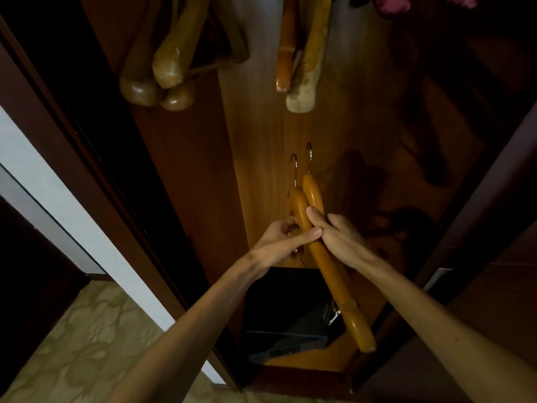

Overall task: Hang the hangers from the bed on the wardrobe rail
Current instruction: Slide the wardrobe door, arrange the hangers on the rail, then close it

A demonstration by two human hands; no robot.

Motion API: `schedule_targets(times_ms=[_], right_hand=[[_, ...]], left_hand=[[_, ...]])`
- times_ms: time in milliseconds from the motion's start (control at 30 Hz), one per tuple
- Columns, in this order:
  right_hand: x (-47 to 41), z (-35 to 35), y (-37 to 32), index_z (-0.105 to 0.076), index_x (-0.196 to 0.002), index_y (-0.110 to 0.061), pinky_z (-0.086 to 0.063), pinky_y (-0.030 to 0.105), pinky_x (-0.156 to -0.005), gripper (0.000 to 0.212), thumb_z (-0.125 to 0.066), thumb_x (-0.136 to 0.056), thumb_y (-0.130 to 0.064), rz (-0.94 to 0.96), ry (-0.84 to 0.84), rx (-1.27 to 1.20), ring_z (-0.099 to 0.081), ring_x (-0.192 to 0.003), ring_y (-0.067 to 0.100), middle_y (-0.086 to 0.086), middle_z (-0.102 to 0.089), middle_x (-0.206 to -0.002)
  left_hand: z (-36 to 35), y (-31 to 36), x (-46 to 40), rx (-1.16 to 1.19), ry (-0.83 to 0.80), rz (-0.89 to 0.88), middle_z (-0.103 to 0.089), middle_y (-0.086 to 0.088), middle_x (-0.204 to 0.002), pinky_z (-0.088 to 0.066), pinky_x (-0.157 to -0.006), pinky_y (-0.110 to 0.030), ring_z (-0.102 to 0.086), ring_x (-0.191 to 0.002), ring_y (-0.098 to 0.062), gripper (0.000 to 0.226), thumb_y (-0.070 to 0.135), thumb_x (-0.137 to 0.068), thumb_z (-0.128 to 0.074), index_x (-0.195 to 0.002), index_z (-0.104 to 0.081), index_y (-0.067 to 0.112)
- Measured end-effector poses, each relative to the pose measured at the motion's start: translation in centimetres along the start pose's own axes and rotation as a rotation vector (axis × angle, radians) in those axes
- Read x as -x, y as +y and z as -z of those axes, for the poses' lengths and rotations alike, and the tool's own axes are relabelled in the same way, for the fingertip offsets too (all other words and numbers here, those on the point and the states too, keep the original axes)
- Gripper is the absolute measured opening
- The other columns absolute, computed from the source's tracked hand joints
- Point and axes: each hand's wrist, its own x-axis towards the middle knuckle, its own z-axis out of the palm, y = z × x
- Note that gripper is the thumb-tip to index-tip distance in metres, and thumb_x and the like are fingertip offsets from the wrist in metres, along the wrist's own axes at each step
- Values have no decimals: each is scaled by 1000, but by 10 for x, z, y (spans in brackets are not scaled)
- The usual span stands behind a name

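Note:
Two orange-brown wooden hangers with metal hooks sit side by side in front of the open wardrobe. My left hand [283, 238] grips the left hanger [299, 209], its thumb lying across the wood. My right hand [337, 237] holds the right hanger [334, 274], which slants down to the lower right. Both hooks [309, 158] point up into the wardrobe. Several wooden hangers [171, 53] hang at the top left, and two more hangers [305, 59] hang at the top centre. The rail itself is out of view.
A dark box-like safe [284, 315] sits on the wardrobe floor below my hands. The wardrobe's wooden back panel [261, 141] is lit in the middle. A dark door frame [72, 126] runs along the left. Pink fabric [392, 4] shows at the top right.

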Motion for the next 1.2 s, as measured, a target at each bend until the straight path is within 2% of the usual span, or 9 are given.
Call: schedule_targets(times_ms=[133,333,433,500,633,733,933,1067,1200], right_hand=[[5,5,-16,-61,-72,-16,-49,27,-54,52,-43,-99,-57,87,91,105,-60,-56,17,3,-58,-63],[12,7,-43,-62,-70,-20,-49,30,-53,49,-45,-98,-57,207,172,248,-59,-52,16,0,-61,-61],[13,5,-53,-67,-76,-20,-46,26,-52,48,-45,-99,-56,214,181,261,-62,-56,18,1,-65,-64],[12,4,-57,-64,-74,-20,-41,22,-49,48,-45,-99,-56,202,170,271,-55,-53,13,-3,-57,-60],[4,-3,-66,-72,-91,-11,-41,24,-53,53,-45,-99,-57,182,142,262,-56,-59,14,0,-58,-66],[-6,-11,-76,-69,-86,-14,-42,26,-57,51,-45,-99,-57,167,80,231,-56,-61,15,1,-57,-68],[-31,-29,-103,-74,-93,-22,-55,40,-85,60,-39,-88,-71,145,4,77,-68,-84,18,0,-73,-87],[-36,-28,-134,-73,-99,-21,-47,33,-76,53,-43,-94,-65,168,36,8,-65,-91,15,-5,-72,-93],[-42,-25,-164,-70,-79,-20,-43,32,-71,50,-46,-94,-62,196,61,-24,-65,-79,17,-9,-67,-67]], left_hand=[[6,9,6,133,-23,-15,-68,-7,-95,-51,-64,-23,-60,-73,-14,45,41,-85,-77,-119,-69,11],[22,26,16,202,-44,-36,-61,2,-77,-44,-60,-20,-52,-63,-7,32,15,-91,-71,-119,-66,1],[30,35,20,177,21,20,-55,1,-75,-38,-60,-24,-45,-65,-10,14,21,-79,-68,-91,-72,14],[34,41,21,117,134,68,-59,-1,-80,-40,-63,-27,-49,-68,-11,21,29,-79,-71,-93,-74,13],[50,53,18,124,329,113,-70,-4,-97,-55,-88,-40,-64,-99,-22,34,35,-81,-76,-100,-72,7],[61,60,19,178,379,138,-71,-2,-86,-55,-71,-35,-65,-89,-19,58,37,-77,-78,-121,-63,2],[74,87,26,180,424,52,-68,-2,-72,-54,-59,-29,-66,-68,-15,16,24,-90,-70,-90,-69,8],[85,105,28,179,443,19,-68,-4,-69,-56,-80,-39,-66,-71,-20,17,24,-86,-72,-86,-71,8],[93,128,32,222,452,-28,-63,-3,-62,-53,-59,-26,-62,-59,-16,12,16,-87,-70,-81,-68,7]])
